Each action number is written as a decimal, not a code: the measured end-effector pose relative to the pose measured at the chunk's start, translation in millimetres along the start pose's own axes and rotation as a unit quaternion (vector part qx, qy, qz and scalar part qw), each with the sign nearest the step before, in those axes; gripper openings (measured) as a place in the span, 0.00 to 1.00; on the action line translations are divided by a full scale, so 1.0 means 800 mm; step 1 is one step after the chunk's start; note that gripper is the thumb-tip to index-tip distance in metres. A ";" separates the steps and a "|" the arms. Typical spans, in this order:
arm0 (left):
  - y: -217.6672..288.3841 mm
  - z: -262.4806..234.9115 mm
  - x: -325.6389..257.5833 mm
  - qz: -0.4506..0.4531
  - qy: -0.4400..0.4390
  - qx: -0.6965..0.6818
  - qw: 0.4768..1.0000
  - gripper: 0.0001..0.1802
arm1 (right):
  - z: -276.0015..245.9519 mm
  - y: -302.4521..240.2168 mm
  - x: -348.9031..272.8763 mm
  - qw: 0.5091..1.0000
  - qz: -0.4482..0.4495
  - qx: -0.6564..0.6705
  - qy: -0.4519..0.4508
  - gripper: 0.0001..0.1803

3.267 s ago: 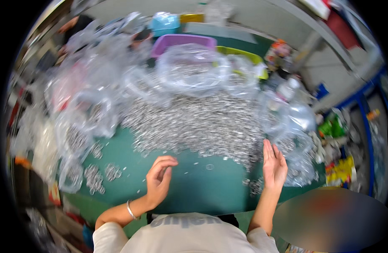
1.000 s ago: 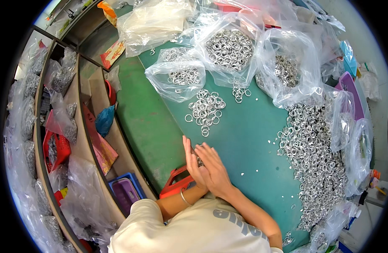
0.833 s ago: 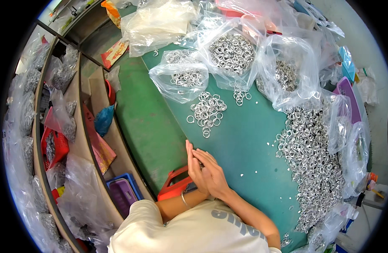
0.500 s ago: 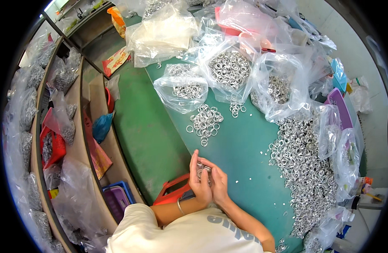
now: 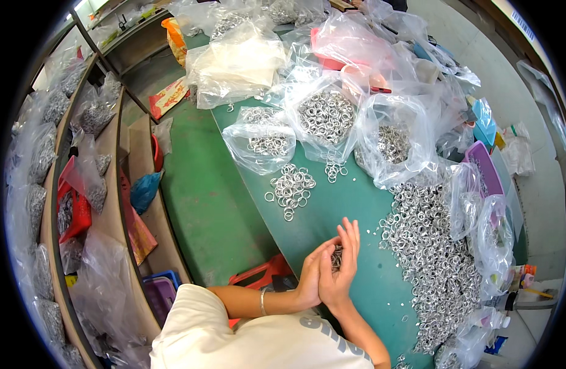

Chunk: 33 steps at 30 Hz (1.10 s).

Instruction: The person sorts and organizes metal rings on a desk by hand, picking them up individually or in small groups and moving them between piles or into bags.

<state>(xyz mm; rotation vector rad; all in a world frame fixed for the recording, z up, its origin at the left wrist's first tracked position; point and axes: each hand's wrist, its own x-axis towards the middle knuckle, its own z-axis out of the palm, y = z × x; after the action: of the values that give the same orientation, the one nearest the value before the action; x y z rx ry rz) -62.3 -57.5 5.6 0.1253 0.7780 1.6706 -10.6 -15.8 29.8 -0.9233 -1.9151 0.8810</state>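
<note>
My left hand (image 5: pixel 309 280) and my right hand (image 5: pixel 339 277) are cupped together above the near part of the green table (image 5: pixel 320 237). Between the palms sits a clump of silver metal rings (image 5: pixel 336 258), partly hidden by the fingers. The right fingers point up and away, pressed near the left ones. Beyond my hands lies a small pile of rings (image 5: pixel 292 187), with a smaller cluster of rings (image 5: pixel 336 171) to its right. A large heap of loose rings (image 5: pixel 433 264) spreads over the table's right side.
Open clear bags of rings (image 5: pixel 326 117) stand along the far side, near a stack of clear bags (image 5: pixel 237 67). A purple bin (image 5: pixel 484 166) is at the right. Shelves (image 5: pixel 114 203) with bagged parts stand left, and a red stool (image 5: pixel 261 270) is beside the table.
Both cupped hands have moved right across the table, still together with the rings between them. My view has shifted slightly.
</note>
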 end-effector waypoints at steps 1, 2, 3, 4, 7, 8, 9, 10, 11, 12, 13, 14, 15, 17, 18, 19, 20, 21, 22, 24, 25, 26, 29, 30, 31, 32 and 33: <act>-0.004 -0.001 0.001 -0.017 -0.009 -0.019 1.000 0.22 | -0.003 0.002 0.003 0.999 -0.014 -0.029 -0.003 0.25; -0.006 -0.004 0.001 -0.072 -0.028 -0.050 0.996 0.22 | -0.003 0.004 0.005 1.000 -0.011 -0.020 0.019 0.24; -0.009 -0.008 0.001 -0.096 -0.031 -0.068 0.993 0.22 | -0.004 0.005 0.005 0.998 -0.035 -0.047 0.025 0.24; -0.013 -0.012 0.000 -0.121 -0.033 -0.086 0.988 0.22 | -0.006 0.006 0.005 0.995 -0.058 -0.073 0.030 0.24; -0.009 -0.014 -0.005 -0.149 -0.041 -0.119 0.981 0.19 | -0.009 0.007 -0.003 0.974 -0.136 -0.179 0.034 0.24; -0.006 -0.013 -0.007 -0.149 -0.043 -0.128 0.980 0.18 | -0.009 0.005 -0.006 0.961 -0.165 -0.218 0.032 0.24; -0.008 -0.023 -0.002 -0.166 -0.066 -0.169 0.969 0.17 | -0.009 0.003 -0.008 0.963 -0.167 -0.210 0.029 0.24; -0.011 -0.040 0.010 -0.181 -0.088 -0.209 0.957 0.15 | -0.008 0.001 -0.009 0.964 -0.169 -0.202 0.025 0.24; -0.010 -0.053 0.018 -0.194 -0.111 -0.251 0.942 0.14 | -0.006 0.000 -0.010 0.966 -0.172 -0.194 0.019 0.24; 0.006 -0.055 0.026 -0.244 -0.052 -0.275 0.928 0.09 | -0.007 0.001 -0.012 0.970 -0.169 -0.176 0.021 0.25; 0.022 -0.052 0.033 -0.203 0.012 -0.286 0.936 0.08 | -0.006 0.004 -0.014 0.973 -0.165 -0.157 0.022 0.25; 0.046 -0.043 0.038 -0.159 0.077 -0.297 0.938 0.08 | -0.003 0.008 -0.016 0.977 -0.162 -0.137 0.020 0.26; 0.072 -0.034 0.054 -0.094 0.148 -0.333 0.926 0.07 | -0.002 0.013 -0.017 0.978 -0.154 -0.140 -0.002 0.26; 0.126 -0.027 0.088 0.054 0.122 -0.310 0.941 0.13 | -0.006 0.015 -0.023 0.979 -0.144 -0.144 -0.030 0.26; 0.152 -0.035 0.110 0.114 0.101 -0.297 0.943 0.16 | -0.004 0.012 -0.022 0.980 -0.121 -0.150 -0.050 0.26; 0.174 -0.047 0.130 0.146 0.058 -0.263 0.952 0.18 | -0.002 0.013 -0.023 0.978 -0.113 -0.160 -0.071 0.26; 0.193 -0.048 0.148 0.172 0.112 -0.133 0.970 0.20 | 0.001 0.016 -0.023 0.976 -0.105 -0.169 -0.093 0.26; 0.205 -0.047 0.166 0.177 0.173 -0.076 0.966 0.26 | 0.003 0.016 -0.023 0.972 -0.100 -0.177 -0.116 0.26; 0.212 -0.045 0.169 0.165 0.164 -0.069 0.970 0.29 | 0.004 0.015 -0.024 0.972 -0.091 -0.174 -0.128 0.26; 0.216 -0.044 0.173 0.147 0.158 -0.047 0.975 0.33 | 0.004 0.017 -0.024 0.971 -0.078 -0.171 -0.150 0.25; 0.216 -0.046 0.172 0.145 0.163 -0.033 0.975 0.34 | 0.004 0.019 -0.024 0.970 -0.072 -0.170 -0.161 0.24; 0.214 -0.051 0.172 0.140 0.169 -0.018 0.976 0.35 | 0.003 0.022 -0.025 0.969 -0.068 -0.169 -0.165 0.23; 0.205 -0.061 0.151 0.221 0.137 0.049 0.964 0.32 | 0.001 0.032 -0.027 0.969 -0.051 -0.161 -0.178 0.21; 0.197 -0.069 0.147 0.251 0.130 0.055 0.958 0.26 | 0.001 0.034 -0.028 0.970 -0.041 -0.154 -0.183 0.21; 0.188 -0.073 0.138 0.279 0.122 0.093 0.948 0.24 | 0.000 0.036 -0.028 0.971 -0.032 -0.148 -0.187 0.20; 0.178 -0.076 0.128 0.308 0.114 0.129 0.936 0.22 | 0.000 0.038 -0.028 0.971 -0.034 -0.143 -0.188 0.21; 0.167 -0.078 0.118 0.335 0.105 0.167 0.921 0.20 | -0.001 0.040 -0.028 0.972 -0.035 -0.137 -0.189 0.21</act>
<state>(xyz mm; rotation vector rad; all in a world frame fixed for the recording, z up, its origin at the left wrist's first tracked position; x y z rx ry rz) -229.2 -4.8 0.5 0.5042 1.2809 2.2009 7.5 -18.8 -4.6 -0.8853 -2.4294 0.8058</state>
